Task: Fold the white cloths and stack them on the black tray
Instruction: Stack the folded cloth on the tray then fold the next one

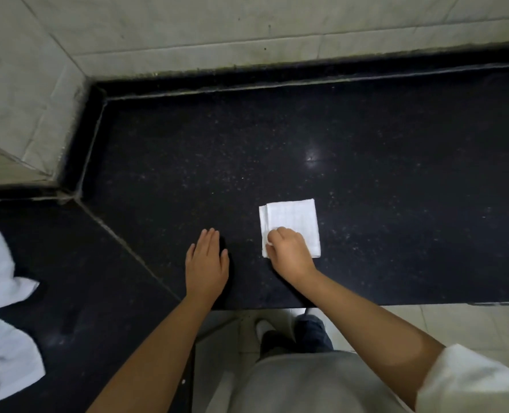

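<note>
- One folded white cloth (292, 222) is pinched at its near-left corner by the right hand (289, 251).
- The left hand (207, 260) is laid flat, grip wide, on the black table (366, 174).
- Unfolded cloths (0, 317) are heaped at far left; their number cannot be told.

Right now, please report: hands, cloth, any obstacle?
Right hand pinching small folded white cloth on black speckled counter. Left hand flat, empty. Unfolded white cloths far left. Black tray not visible.
</note>
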Action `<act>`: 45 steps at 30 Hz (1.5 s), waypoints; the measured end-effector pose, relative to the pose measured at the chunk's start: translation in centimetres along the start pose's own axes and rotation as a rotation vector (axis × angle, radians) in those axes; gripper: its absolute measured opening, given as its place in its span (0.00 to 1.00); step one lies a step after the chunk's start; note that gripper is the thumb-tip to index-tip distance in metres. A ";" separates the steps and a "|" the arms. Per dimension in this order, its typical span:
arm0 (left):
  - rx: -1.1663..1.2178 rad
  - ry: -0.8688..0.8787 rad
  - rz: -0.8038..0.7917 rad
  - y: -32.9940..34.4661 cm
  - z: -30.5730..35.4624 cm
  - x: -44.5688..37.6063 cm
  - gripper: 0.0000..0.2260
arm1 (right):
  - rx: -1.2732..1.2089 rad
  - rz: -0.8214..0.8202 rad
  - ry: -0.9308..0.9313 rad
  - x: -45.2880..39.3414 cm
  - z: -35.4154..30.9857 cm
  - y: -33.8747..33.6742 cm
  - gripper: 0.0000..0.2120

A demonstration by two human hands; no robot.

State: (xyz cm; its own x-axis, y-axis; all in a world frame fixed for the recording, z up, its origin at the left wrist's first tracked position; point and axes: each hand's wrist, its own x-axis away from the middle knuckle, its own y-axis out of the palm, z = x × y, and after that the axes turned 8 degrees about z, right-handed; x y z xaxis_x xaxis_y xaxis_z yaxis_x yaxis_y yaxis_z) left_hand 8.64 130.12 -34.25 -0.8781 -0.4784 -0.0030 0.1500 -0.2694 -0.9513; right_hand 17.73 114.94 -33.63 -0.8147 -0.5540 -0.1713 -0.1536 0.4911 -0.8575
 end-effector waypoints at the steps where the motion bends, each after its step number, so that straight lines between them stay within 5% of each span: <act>1: 0.014 0.009 0.001 0.0 0.0 0.0 0.29 | -0.027 0.022 0.017 -0.2 0.1 -0.3 0.12; 6: 0.059 0.022 -0.015 -0.1 -0.2 0.0 0.28 | -0.081 0.180 0.036 -0.8 -0.3 -1.0 0.08; 13: 0.059 0.082 -0.006 0.2 -0.3 -0.4 0.27 | 0.018 -0.235 0.036 -0.1 -0.7 -0.8 0.13; 18: 0.094 0.259 0.059 0.8 1.6 -0.9 0.21 | 0.256 -0.046 -0.133 2.2 2.8 -4.0 0.13; 21: 0.137 0.412 0.088 1.6 3.3 -1.0 0.19 | 0.387 -0.104 -0.148 3.2 4.8 -4.5 0.17; 29: -0.016 0.644 0.102 3.1 6.0 -1.0 0.17 | 0.202 -0.094 -0.166 2.0 5.9 -5.4 0.12; 32: 0.024 0.721 0.232 3.5 7.9 -0.8 0.06 | 0.150 0.004 -0.154 2.8 6.2 -8.0 0.14; 38: 0.146 1.019 0.368 3.1 18.7 -1.0 0.05 | 0.169 0.113 -0.060 6.8 12.8 -17.9 0.16; 45: 0.193 1.325 0.389 5.5 41.3 3.5 0.05 | 0.151 0.175 0.209 18.9 26.3 -33.7 0.08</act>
State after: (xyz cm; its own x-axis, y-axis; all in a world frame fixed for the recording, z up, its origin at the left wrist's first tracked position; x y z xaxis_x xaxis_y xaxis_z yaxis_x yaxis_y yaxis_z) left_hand 25.17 92.48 -26.75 -0.5212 0.5602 -0.6439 0.4455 -0.4649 -0.7651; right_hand 22.20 70.25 -20.74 -0.9213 -0.3114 -0.2328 0.0716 0.4526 -0.8888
